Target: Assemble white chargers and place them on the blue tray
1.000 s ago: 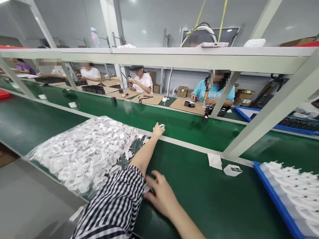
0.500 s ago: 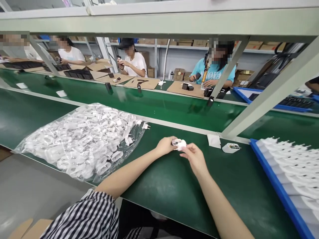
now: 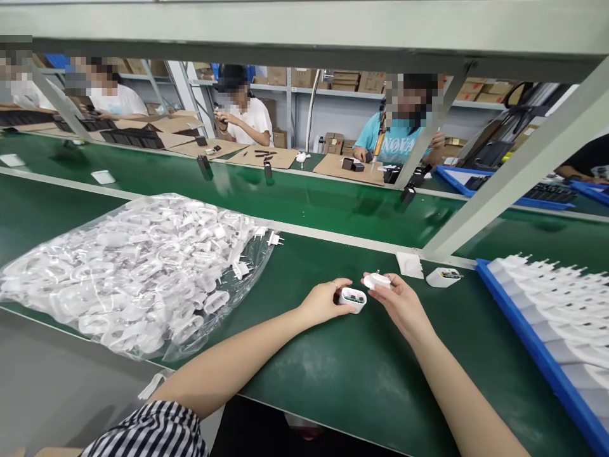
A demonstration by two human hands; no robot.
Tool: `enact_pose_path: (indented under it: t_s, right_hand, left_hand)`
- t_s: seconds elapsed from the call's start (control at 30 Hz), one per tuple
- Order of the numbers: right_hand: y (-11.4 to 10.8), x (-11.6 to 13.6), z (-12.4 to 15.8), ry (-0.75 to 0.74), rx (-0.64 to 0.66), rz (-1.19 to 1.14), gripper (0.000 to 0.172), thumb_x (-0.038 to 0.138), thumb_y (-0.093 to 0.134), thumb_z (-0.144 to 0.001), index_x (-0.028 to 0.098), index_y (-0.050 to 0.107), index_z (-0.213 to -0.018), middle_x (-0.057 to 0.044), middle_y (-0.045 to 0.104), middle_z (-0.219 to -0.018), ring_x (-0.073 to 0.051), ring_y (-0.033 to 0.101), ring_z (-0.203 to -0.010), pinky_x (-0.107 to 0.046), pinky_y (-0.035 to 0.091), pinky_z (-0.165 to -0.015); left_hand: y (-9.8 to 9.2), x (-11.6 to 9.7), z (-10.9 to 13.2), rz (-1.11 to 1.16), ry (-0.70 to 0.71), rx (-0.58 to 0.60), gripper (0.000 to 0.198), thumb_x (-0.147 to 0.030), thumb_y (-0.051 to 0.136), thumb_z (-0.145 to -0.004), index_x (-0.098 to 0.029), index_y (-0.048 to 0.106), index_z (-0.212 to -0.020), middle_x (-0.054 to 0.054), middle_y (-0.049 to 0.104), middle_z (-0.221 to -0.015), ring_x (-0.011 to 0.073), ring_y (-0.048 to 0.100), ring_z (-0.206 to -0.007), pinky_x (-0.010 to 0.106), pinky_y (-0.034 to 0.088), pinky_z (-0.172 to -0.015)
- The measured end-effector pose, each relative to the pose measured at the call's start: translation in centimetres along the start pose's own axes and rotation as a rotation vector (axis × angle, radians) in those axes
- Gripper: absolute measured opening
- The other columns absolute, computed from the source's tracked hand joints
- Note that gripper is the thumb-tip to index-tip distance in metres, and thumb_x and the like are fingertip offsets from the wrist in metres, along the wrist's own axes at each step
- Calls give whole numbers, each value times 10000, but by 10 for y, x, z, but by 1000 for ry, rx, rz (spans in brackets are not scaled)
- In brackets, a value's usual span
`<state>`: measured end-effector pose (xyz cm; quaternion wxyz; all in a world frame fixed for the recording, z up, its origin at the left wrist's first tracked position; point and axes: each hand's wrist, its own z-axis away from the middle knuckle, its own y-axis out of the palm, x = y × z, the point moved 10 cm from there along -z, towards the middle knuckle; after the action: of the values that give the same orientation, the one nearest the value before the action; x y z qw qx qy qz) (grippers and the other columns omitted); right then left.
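Note:
My left hand (image 3: pixel 327 301) grips a white charger housing (image 3: pixel 353 302), its open end facing me and a circuit board showing inside. Just to the right, my right hand (image 3: pixel 402 298) pinches a white plug cover (image 3: pixel 377 281) with a pin pointing up. A small gap separates the cover from the housing. Beyond the right hand, another white housing (image 3: pixel 442 277) with parts sticking out of its end lies on the green table (image 3: pixel 323 368), beside a flat white piece (image 3: pixel 410 264).
A clear plastic bag (image 3: pixel 143 273) full of white plug covers spreads over the left side. At right a blue tray (image 3: pixel 533 355) holds rows of white chargers. A slanted metal post (image 3: pixel 518 165) rises behind. Several co-workers sit across the green conveyor (image 3: pixel 304 200).
The housing in my left hand has turned its open end toward me. My right hand has moved right and turned, holding the cover apart from the housing.

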<state>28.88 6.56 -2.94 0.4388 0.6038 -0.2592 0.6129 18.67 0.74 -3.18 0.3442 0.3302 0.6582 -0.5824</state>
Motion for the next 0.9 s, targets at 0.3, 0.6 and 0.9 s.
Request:
enact_pose_path:
  t_s: [0.3, 0.6, 0.9]
  right_hand:
    - [13, 0, 2, -88, 76, 120, 234, 319, 618, -561, 204, 434, -649, -13, 547, -923, -169, 480, -905, -290, 395, -716]
    - [29, 31, 21, -409, 7, 1067, 154, 283, 504, -597, 211, 368, -598, 48, 413, -520, -109, 425, -490, -236, 336, -472]
    - [33, 3, 30, 21, 463, 901, 270, 265, 541, -594, 216, 474, -851, 33, 561, -629, -115, 506, -559, -234, 396, -542]
  left_hand:
    - [5, -11, 3, 19, 55, 19, 393, -269, 558, -597, -202, 470, -974, -8, 561, -908, 138, 514, -793, 226, 398, -687]
    - [9, -12, 1, 0, 81, 30, 336, -290, 548, -618, -197, 493, -936, -5, 553, -942, 143, 502, -820, 237, 382, -723]
    - [9, -12, 2, 5, 85, 22, 313, -286, 540, -626, -196, 500, -923, -9, 559, -902, 135, 511, -781, 226, 386, -693]
